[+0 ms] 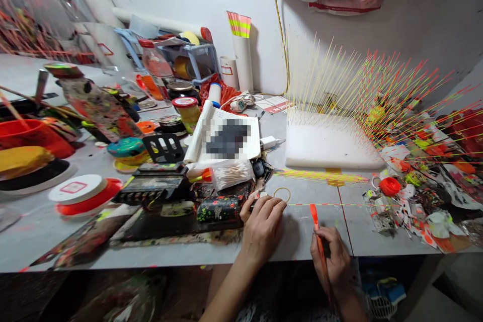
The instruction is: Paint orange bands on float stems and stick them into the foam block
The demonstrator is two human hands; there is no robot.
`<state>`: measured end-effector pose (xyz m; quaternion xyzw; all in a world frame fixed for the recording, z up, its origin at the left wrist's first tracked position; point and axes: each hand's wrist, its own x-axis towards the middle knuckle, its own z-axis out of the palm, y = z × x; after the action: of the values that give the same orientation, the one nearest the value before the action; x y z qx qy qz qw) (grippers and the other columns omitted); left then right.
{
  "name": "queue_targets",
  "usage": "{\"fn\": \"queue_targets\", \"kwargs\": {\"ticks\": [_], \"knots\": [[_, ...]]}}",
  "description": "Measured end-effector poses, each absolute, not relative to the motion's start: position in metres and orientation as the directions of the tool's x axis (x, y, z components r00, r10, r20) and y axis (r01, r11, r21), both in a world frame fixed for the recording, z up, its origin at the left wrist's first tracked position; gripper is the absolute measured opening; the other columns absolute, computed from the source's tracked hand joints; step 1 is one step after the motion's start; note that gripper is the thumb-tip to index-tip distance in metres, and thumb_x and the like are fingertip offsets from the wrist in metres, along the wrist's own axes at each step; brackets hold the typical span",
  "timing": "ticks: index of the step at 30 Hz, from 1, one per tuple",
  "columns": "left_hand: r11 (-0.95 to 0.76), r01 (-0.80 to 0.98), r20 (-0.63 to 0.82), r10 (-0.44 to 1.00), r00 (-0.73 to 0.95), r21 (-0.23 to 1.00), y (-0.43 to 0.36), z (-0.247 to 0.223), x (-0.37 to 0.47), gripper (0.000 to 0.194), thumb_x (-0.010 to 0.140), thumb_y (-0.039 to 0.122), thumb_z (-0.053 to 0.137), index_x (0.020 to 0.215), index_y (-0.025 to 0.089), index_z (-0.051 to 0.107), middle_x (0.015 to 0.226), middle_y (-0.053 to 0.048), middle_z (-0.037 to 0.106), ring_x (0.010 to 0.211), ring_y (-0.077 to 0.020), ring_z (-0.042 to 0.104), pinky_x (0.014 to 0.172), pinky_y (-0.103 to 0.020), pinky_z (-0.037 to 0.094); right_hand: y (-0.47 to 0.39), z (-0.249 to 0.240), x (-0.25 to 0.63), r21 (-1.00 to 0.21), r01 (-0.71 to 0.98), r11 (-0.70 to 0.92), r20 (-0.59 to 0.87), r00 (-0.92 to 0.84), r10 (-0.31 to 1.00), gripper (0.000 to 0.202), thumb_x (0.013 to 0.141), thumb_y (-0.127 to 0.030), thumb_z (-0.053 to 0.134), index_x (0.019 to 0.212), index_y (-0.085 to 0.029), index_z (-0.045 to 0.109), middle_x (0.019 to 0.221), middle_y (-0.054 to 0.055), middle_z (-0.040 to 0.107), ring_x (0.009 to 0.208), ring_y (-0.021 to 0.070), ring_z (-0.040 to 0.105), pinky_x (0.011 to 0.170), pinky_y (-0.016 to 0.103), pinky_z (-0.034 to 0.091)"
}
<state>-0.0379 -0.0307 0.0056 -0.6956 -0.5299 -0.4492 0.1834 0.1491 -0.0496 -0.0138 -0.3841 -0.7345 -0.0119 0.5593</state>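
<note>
My left hand [264, 224] is curled over the right end of a paint-spotted black cylinder [221, 209]; what its fingers close on is hidden. From beside that hand a thin rod [324, 205] with red and yellow-green bands runs level to the right. My right hand [332, 254] grips a paintbrush [320, 246], its orange-coated bristles pointing up, just below the rod. Behind the rod lies a bundle of thin yellow and red rods [305, 175]. A yellowish ring [282, 193] is near my left fingertips.
A white foam block [332, 141] bristles with upright coloured rods. Paint-stained scraps [433, 201] crowd the right side. At left stand a bag of cotton swabs [234, 175], an open notebook [252, 128], paint jars [186, 110] and a white-lidded tub [77, 188]. The table's front edge [162, 261] runs below.
</note>
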Motion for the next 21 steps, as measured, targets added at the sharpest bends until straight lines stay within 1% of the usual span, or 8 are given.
{"fn": "queue_targets", "kwargs": {"ticks": [5,9,14,21], "knots": [[-0.375,0.900,0.824,0.566,0.032,0.222,-0.031,0.004,-0.038,0.017,0.094,0.013,0.050,0.097,0.023,0.063,0.090,0.000,0.075,0.092,-0.0177,0.065,0.106,-0.040,0.028,-0.055,-0.020,0.150,-0.462,0.542,0.702,0.809,-0.066,0.583,0.018,0.094,-0.010,0.056,0.108,-0.021,0.060,0.087,0.003,0.069,0.078,0.0139,0.070,0.070,0.023,0.059],[-0.365,0.900,0.815,0.579,0.017,0.240,-0.031,0.002,-0.037,0.019,0.095,0.011,0.049,0.096,0.022,0.064,0.091,0.001,0.075,0.094,-0.0167,0.065,0.108,-0.040,0.027,-0.060,-0.022,0.145,-0.503,0.447,0.739,0.802,-0.075,0.592,0.021,0.093,-0.007,0.055,0.108,-0.021,0.061,0.086,0.003,0.067,0.080,0.0148,0.068,0.073,0.026,0.059],[-0.378,0.889,0.816,0.578,0.009,0.258,-0.032,-0.001,-0.037,0.020,0.094,0.011,0.049,0.098,0.022,0.065,0.093,0.000,0.074,0.096,-0.0164,0.065,0.110,-0.040,0.029,-0.059,-0.011,0.132,-0.446,0.344,0.826,0.815,-0.225,0.534,0.031,0.091,0.000,0.053,0.114,-0.020,0.061,0.091,0.005,0.067,0.080,0.0145,0.067,0.071,0.026,0.060],[-0.388,0.883,0.844,0.536,-0.017,0.264,-0.032,-0.005,-0.039,0.021,0.096,0.010,0.046,0.100,0.020,0.064,0.094,-0.002,0.073,0.101,-0.0168,0.064,0.113,-0.038,0.033,-0.056,-0.012,0.114,-0.408,0.397,0.822,0.839,-0.192,0.509,0.029,0.092,-0.001,0.055,0.115,-0.018,0.061,0.094,0.006,0.071,0.086,0.0141,0.070,0.080,0.024,0.060]]}}
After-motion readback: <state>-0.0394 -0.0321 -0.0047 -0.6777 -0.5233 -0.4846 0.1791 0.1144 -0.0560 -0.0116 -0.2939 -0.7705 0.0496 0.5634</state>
